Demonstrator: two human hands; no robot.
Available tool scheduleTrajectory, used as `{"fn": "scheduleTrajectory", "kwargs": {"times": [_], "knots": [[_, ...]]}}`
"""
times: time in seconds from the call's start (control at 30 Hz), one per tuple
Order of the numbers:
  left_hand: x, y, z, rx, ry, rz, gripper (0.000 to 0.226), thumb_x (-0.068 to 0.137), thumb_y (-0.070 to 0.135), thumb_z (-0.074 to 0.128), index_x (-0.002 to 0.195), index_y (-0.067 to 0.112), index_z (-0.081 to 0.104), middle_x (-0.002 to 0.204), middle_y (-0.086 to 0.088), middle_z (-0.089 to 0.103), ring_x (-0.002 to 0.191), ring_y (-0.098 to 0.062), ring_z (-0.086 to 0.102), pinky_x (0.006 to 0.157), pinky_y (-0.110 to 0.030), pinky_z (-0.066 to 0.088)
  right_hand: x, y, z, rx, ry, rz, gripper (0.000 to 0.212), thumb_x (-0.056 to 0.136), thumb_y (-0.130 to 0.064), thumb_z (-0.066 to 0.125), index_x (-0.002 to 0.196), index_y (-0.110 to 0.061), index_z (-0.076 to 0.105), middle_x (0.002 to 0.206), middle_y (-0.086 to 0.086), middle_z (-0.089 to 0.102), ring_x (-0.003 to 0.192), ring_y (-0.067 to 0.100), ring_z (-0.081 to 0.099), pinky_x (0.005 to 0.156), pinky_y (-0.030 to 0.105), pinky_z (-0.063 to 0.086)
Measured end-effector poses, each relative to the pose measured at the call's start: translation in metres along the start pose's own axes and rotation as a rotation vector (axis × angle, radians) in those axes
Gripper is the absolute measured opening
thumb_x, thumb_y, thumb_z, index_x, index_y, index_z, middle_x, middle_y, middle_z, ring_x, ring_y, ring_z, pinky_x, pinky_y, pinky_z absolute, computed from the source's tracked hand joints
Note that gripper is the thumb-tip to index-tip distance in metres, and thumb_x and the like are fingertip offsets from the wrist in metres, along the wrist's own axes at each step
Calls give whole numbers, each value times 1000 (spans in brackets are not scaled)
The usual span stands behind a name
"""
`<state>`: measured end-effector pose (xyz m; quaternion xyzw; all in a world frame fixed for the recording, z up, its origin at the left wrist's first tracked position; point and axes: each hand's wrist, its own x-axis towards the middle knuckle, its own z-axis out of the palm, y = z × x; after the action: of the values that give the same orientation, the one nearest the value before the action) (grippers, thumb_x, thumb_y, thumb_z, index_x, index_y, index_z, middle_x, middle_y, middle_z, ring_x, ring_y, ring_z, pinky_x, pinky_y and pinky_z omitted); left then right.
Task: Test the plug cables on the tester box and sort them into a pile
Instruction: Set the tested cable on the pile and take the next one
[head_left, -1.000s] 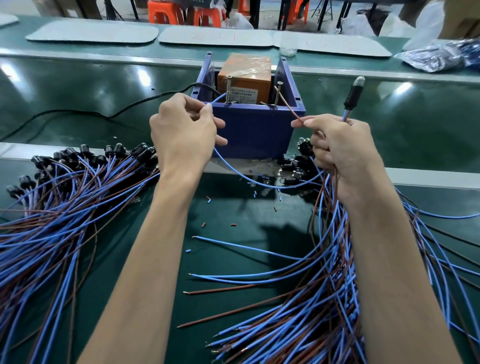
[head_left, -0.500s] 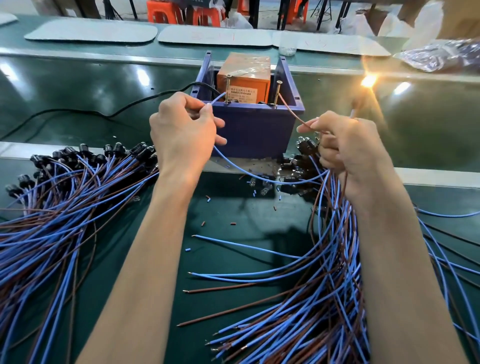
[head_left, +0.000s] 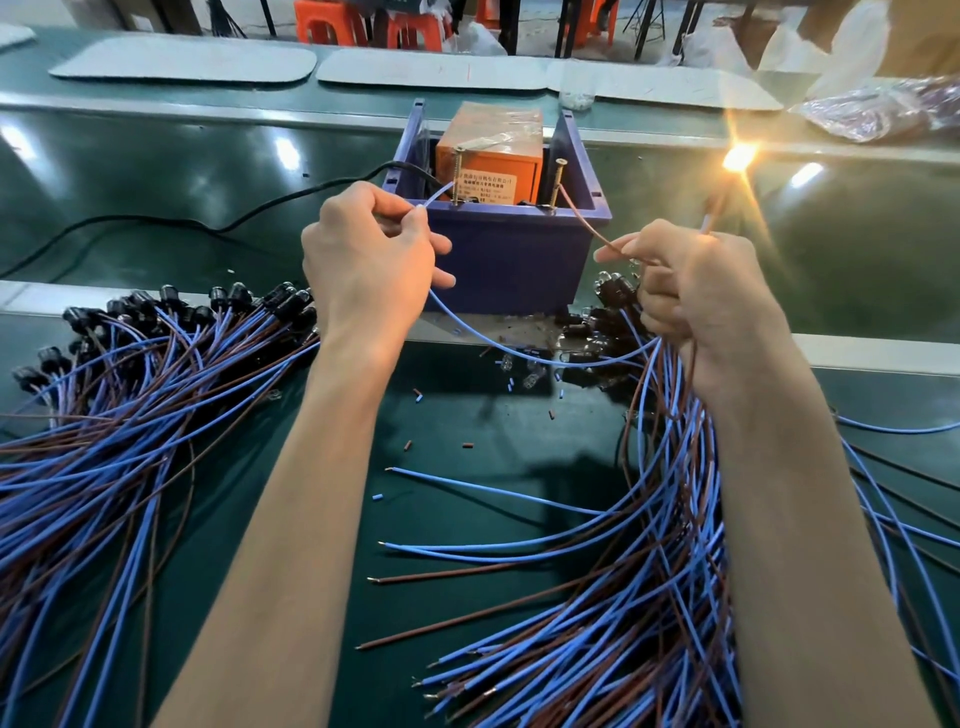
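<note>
A: Test is live! The left hand (head_left: 369, 260) has its fingers pinched on a thin blue wire (head_left: 439, 195). The wire's bare tip lies against the left metal screw post (head_left: 458, 174) of the blue plastic tester box (head_left: 509, 260).

B: And the right hand (head_left: 696, 301) pinches the thin brown wire (head_left: 582, 219) that runs to the right metal screw post (head_left: 558, 182). Its other fingers are curled round the cable. The small bulb end (head_left: 740, 157) glows orange above the fist. I'd call that a pass.

A: Next, I reckon: lift both tips off, then lay this cable on the sorted pile of blue and brown cables with black heads (head_left: 130, 415), left on the dark green worktop (head_left: 467, 519).

B: Then draw a fresh one from the loose heap of cables (head_left: 649, 597) on the right. Any writing?

A: A white label (head_left: 485, 187) on the orange unit (head_left: 488, 150) inside the box. The printed characters are too small to read.
</note>
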<state>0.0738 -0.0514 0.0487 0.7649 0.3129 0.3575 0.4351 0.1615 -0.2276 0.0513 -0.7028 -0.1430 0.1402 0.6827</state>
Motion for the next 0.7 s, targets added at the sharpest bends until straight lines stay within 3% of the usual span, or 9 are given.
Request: {"fn": "scheduleTrajectory", "kwargs": {"times": [0.33,0.43,0.53,0.6,0.7], "knots": [[1,0,-1,-12,-39,-23,18,92,16,56,75,23,54,57,13,68,45,-7,66,59,-23,51,0,-2,-1,-51,-11,-4,21,86,-11,52,76,-10,70,45,-10,22,39,6,14,35,17,16],[3,-1,-8,77,-217,-91,17,86,11,57,70,19,59,60,9,71,54,-11,70,75,-30,58,2,-4,-1,-156,-26,1,31,94,-14,49,70,-14,70,41,-12,32,39,4,27,36,14,22],[4,-1,-21,356,-451,-147,12,80,14,65,69,19,64,71,2,74,75,-13,72,91,-35,54,0,-9,0,-506,-63,45,50,101,-38,38,69,-20,72,68,-7,60,69,11,52,63,21,41],[4,5,-26,535,-423,-106,7,78,20,70,83,22,65,96,-4,73,98,-25,66,95,-39,50,-3,-10,0,-721,-25,63,58,100,-51,31,69,-24,72,87,-1,64,84,16,55,77,29,38],[2,18,-25,582,-214,89,57,77,17,69,129,14,46,130,-12,48,122,-32,46,104,-38,39,-4,-14,0,-697,-14,7,65,98,-57,30,66,-17,71,69,-1,64,66,13,54,65,26,37]]}}
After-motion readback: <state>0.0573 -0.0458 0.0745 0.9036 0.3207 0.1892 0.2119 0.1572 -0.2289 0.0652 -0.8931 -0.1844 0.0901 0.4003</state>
